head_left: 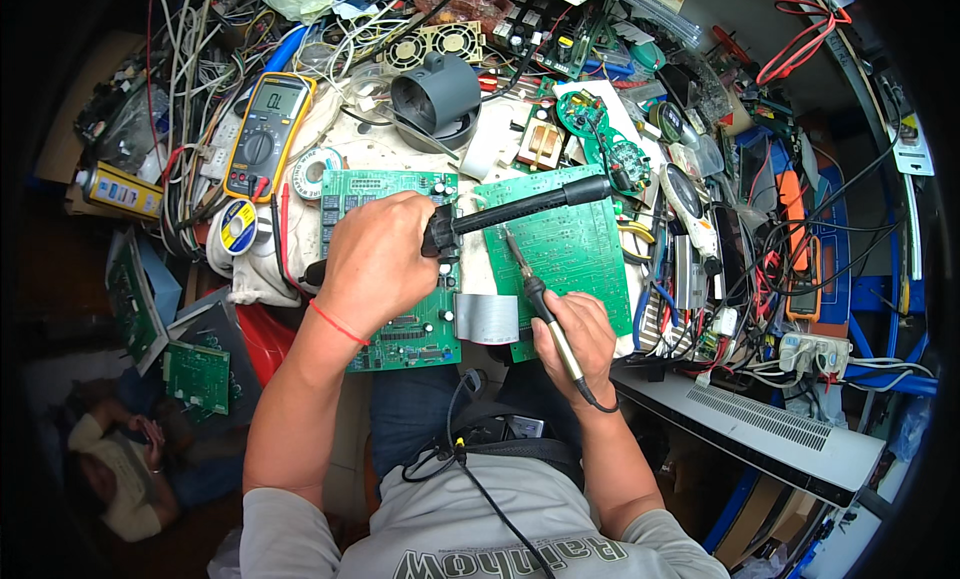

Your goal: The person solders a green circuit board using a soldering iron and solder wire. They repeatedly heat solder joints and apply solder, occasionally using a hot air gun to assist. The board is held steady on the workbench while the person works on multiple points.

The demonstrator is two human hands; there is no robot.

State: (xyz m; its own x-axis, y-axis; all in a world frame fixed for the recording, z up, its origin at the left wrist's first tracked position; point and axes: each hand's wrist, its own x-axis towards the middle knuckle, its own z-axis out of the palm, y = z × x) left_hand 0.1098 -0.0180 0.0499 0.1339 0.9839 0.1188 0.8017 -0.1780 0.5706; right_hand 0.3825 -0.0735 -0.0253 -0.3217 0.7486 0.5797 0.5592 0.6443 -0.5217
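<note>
My left hand (385,254) is closed round a long black tube-shaped tool (530,207), which slants out over the boards. A thick collar shows beside my fingers; its exact kind I cannot make out. In my right hand (580,344) is a soldering iron (540,299), its tip pointing up at the right green circuit board (590,259). Whether the tip touches is unclear. That board shows mostly bare traces and solder points. Under my left hand lies another circuit board (420,339) carrying relays, chips and capacitors. A grey ribbon cable (487,318) bridges the two boards.
A yellow multimeter (265,134) and solder spools (238,227) stand at left. Behind the boards are a grey round holder (436,94), a transformer (540,144) and round green boards (615,154). Pliers (635,241) lie at right, near tangled cables. A person (125,459) is low at left.
</note>
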